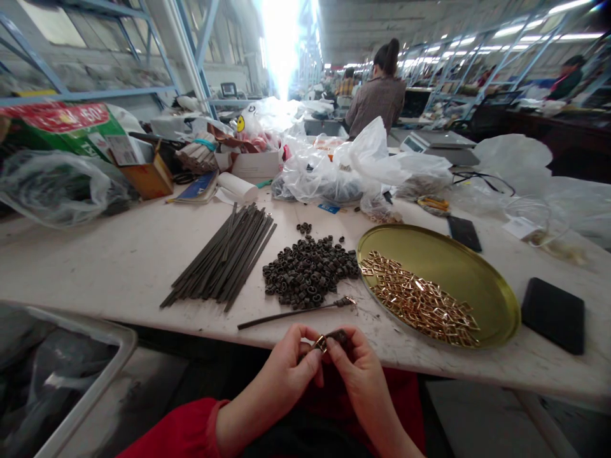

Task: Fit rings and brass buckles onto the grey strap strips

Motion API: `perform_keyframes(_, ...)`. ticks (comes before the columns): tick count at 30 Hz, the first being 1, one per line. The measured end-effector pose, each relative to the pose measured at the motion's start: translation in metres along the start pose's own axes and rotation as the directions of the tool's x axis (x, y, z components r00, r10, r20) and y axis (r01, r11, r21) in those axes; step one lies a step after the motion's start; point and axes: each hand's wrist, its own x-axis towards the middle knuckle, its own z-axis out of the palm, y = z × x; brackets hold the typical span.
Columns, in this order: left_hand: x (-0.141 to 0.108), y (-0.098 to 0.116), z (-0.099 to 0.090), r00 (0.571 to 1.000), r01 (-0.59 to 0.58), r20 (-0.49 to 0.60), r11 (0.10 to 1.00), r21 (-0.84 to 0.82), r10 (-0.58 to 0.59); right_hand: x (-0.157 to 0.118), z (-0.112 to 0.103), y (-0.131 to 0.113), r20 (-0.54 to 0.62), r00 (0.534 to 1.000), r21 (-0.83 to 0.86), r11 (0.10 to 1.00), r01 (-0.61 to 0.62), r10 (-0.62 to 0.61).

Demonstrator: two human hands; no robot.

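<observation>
Close to the table's front edge, my left hand (292,361) pinches a small gold buckle (321,344) and the dark strap it sits on. My right hand (357,364) has its thumb and fingers closed on the same strap (340,335), right beside the buckle. Just beyond them lies another dark strap (291,313) with a gold buckle at its right end. A heap of small dark loops (310,270) is behind that. To its left is a bundle of flat dark strips (222,257). On the right, a gold oval tray (458,257) holds many gold buckles (424,302).
A black flat object (554,315) and a phone-like dark slab (464,233) lie right of the tray. Clear plastic bags (334,168), a scale (439,145) and boxes line the back. A grey bin (126,346) stands lower left. A person (379,95) sits farther off, back turned.
</observation>
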Motion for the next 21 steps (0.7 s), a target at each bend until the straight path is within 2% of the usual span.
perform_keyframes(5, 0.0015, -0.005, 0.0, 0.999, 0.001, -0.038, 0.998, 0.064, 0.001, -0.0052, 0.0002, 0.0023, 0.052, 0.993, -0.22, 0.969, 0.116, -0.107)
perform_keyframes(9, 0.0006, -0.0041, -0.0013, 0.998, 0.021, -0.066, 0.996, 0.091, -0.015, -0.005, 0.0, 0.0043, 0.047, 0.991, -0.262, 0.956, 0.13, -0.122)
perform_keyframes(12, -0.0001, -0.0048, -0.0034, 0.998, 0.019, -0.061, 0.996, 0.085, -0.014, -0.0029, -0.0002, 0.0058, 0.022, 0.998, -0.136, 0.989, 0.058, -0.055)
perform_keyframes(15, 0.0009, -0.0079, -0.0054, 0.999, 0.037, -0.022, 0.999, 0.022, -0.037, -0.002, -0.0004, 0.0038, 0.049, 0.999, 0.029, 0.999, -0.02, 0.019)
perform_keyframes(21, 0.0018, -0.0075, -0.0041, 0.998, 0.064, 0.012, 0.993, -0.099, -0.063, -0.0022, -0.002, -0.0026, 0.135, 0.984, 0.163, 0.977, -0.139, 0.118)
